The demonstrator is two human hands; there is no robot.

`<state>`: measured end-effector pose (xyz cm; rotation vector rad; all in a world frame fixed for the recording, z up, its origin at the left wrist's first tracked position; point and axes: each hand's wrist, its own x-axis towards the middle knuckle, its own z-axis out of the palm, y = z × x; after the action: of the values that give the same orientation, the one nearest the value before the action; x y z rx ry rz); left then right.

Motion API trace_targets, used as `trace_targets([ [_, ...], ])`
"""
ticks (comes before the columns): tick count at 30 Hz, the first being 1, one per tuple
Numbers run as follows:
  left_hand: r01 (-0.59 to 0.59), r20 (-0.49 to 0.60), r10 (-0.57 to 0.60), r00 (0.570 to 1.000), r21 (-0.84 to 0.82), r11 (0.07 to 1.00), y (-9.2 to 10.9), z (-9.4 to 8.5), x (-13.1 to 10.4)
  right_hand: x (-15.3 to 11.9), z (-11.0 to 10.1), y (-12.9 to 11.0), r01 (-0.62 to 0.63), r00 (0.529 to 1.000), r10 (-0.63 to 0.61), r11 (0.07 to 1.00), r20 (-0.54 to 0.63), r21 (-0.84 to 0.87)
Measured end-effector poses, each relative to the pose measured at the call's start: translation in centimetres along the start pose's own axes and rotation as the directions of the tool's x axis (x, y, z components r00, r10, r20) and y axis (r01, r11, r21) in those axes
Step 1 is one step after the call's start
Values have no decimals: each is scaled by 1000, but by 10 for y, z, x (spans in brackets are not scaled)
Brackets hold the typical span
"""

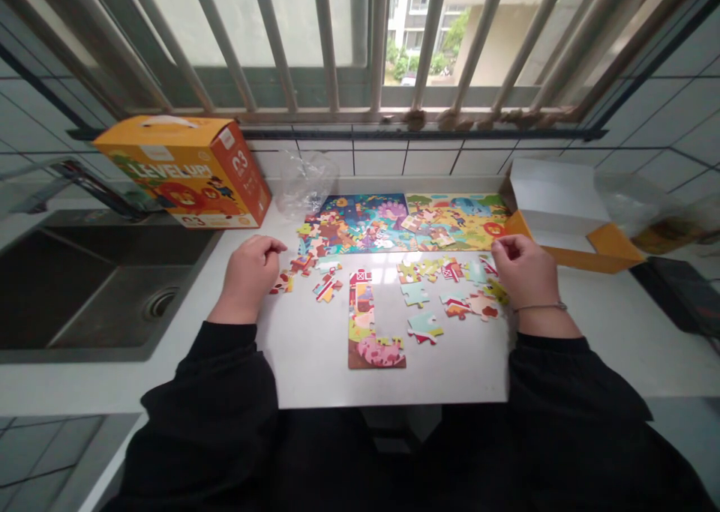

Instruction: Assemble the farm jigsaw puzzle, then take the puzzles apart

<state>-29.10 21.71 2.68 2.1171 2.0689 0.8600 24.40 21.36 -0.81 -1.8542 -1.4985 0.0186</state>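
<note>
My left hand [251, 276] rests on the white counter with its fingers curled in, and no piece shows in it. Just beside it lie loose jigsaw pieces, among them a red and yellow piece [282, 282]. My right hand [527, 272] is also closed, thumb against bent fingers, with nothing visible between them. It is next to a group of loose pieces, including a pink one [484, 305]. Between my hands lies a partly joined puzzle [361, 332], L-shaped, with a pink pig at its bottom. A pale blue piece [425, 327] lies apart to its right.
Two illustrated puzzle pictures [365, 220] lie at the back, with loose pieces on them. An orange box [185, 178] stands at left behind the sink [129, 347]. Clear plastic wrap [307, 182] is beside it. An open box [562, 205] lies at right, near a black object [678, 294].
</note>
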Motion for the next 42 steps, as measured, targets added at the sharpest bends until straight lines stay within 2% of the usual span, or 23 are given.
trace_targets([
  [3, -118, 69, 124, 990, -86, 989, 22, 6, -8, -18, -5, -10, 174, 978, -172, 985, 115, -5],
  [7, -299, 155, 321, 934, -152, 942, 43, 16, -19, -65, -21, -37, 429, 884, -420, 903, 206, 1],
  [11, -469, 225, 508, 831, -205, 859, 71, 27, -32, -127, -36, -62, 477, 846, -463, 879, 266, 13],
  [14, -516, 251, 593, 765, -313, 798, 96, 43, -43, -162, -35, -71, 454, 847, -438, 891, 300, 19],
  [16, -527, 253, 621, 742, -354, 773, 108, 53, -48, -175, -28, -72, 430, 855, -419, 902, 306, 33],
  [20, -512, 257, 636, 728, -412, 753, 116, 61, -50, -183, -16, -72, 387, 880, -386, 921, 277, 52],
  [29, -423, 390, 588, 708, -432, 796, 104, 52, -45, -183, -15, -74, 326, 896, -320, 945, 307, 32],
  [37, -424, 428, 617, 661, -466, 777, 105, 50, -42, -183, -13, -74, 306, 907, -310, 950, 284, 61],
  [42, -420, 448, 612, 652, -458, 783, 102, 52, -39, -173, -16, -66, 178, 948, -216, 969, 236, 170],
])
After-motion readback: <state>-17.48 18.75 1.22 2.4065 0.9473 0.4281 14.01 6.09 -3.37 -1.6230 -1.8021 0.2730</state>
